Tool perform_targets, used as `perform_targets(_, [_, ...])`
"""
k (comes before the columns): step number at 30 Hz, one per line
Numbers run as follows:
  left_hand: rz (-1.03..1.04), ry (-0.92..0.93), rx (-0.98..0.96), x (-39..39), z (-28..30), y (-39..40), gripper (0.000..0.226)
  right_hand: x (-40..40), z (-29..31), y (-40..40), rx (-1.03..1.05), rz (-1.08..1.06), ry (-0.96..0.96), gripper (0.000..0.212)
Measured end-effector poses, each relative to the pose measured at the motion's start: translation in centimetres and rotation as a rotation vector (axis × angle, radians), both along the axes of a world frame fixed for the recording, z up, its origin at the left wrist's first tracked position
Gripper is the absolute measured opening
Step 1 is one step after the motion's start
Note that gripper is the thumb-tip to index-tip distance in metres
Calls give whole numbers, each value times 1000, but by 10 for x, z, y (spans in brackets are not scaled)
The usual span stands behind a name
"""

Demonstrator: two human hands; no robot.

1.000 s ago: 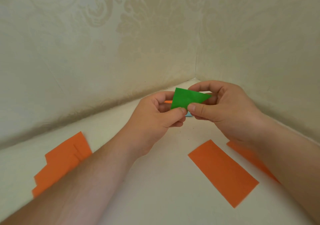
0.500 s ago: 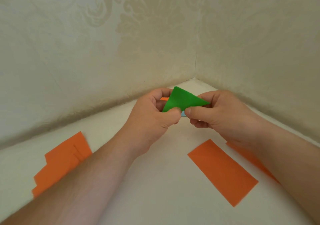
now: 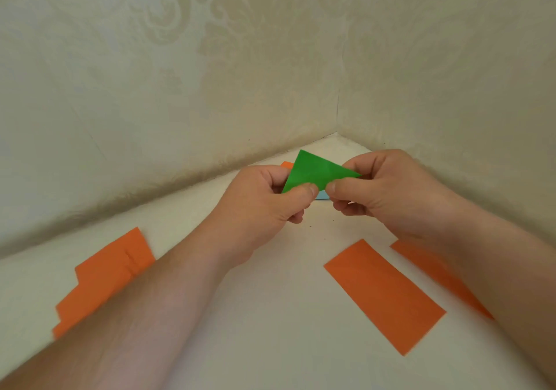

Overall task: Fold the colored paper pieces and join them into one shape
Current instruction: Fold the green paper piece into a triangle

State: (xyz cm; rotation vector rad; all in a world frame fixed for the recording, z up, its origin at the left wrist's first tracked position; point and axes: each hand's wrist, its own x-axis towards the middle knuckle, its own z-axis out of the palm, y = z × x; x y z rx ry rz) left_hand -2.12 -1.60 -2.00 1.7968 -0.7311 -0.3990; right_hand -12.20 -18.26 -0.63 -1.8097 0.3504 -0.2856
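One view only, worn on the person's head, looking forward and down into the far corner of a white worktop (image 3: 270, 314) where two patterned walls (image 3: 150, 88) meet. It sits close: both forearms run in from the bottom corners, and the left hand (image 3: 264, 206) and right hand (image 3: 388, 194) meet mid-frame before that corner. The wide lens bows the worktop's far edges. No second view shares the scene.

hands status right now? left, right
Left hand: closed, pinching the green paper.
Right hand: closed, pinching the same green paper.
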Motion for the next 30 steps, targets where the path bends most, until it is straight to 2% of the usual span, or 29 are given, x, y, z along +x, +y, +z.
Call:
perform_targets(3, [-17,-20,17,-1,0,1,22,-1,1,0,-11,16,3,17])
perform_targets(8, [-24,-23,3,2,1,3,24,-4,6,-6,11,26,-14,11])
perform_targets(12, [-24,-20,28,4,2,6,15,-6,9,-8,-1,50,-20,14])
perform_targets(16, [-39,19,0,6,3,7,17,-6,9,-9,31,18,-33,8])
perform_targets(20, [-32,33,-10,8,4,8,14,-7,9,-12,57,23,-42,11])
perform_targets(27, [24,-18,22,15,5,10,27,-3,4,-13,76,-6,-65,12])
perform_targets(30, [44,-8,2,16,3,9,16,-3,5,-14,99,-11,-76,13])
